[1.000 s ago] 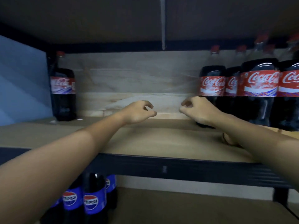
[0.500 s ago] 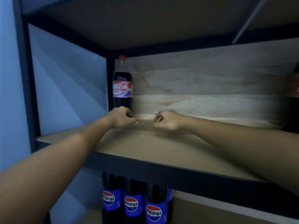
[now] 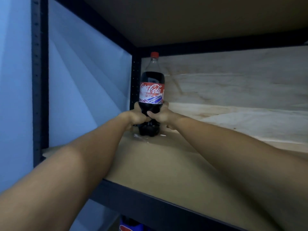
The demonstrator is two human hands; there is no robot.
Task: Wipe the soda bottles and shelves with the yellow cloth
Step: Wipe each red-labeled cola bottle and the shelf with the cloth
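Note:
A large Coca-Cola bottle [image 3: 151, 90] with a red cap stands upright in the back left corner of the brown shelf board [image 3: 166, 167]. My left hand [image 3: 135, 116] grips its lower body from the left. My right hand [image 3: 160, 115] grips it from the right, just below the label. The thumbs of both hands meet in front of the bottle. No yellow cloth is in view.
A dark metal upright [image 3: 40, 80] stands at the left and another [image 3: 135, 77] right behind the bottle. A pale wooden back panel [image 3: 233, 97] closes the shelf. A small clear scrap [image 3: 139, 136] lies at the bottle's foot. A Pepsi bottle top [image 3: 131, 225] shows on the shelf below.
Both hands have moved left along the shelf to the lone bottle in the corner and taken hold of it. The row of bottles at the right has left the view.

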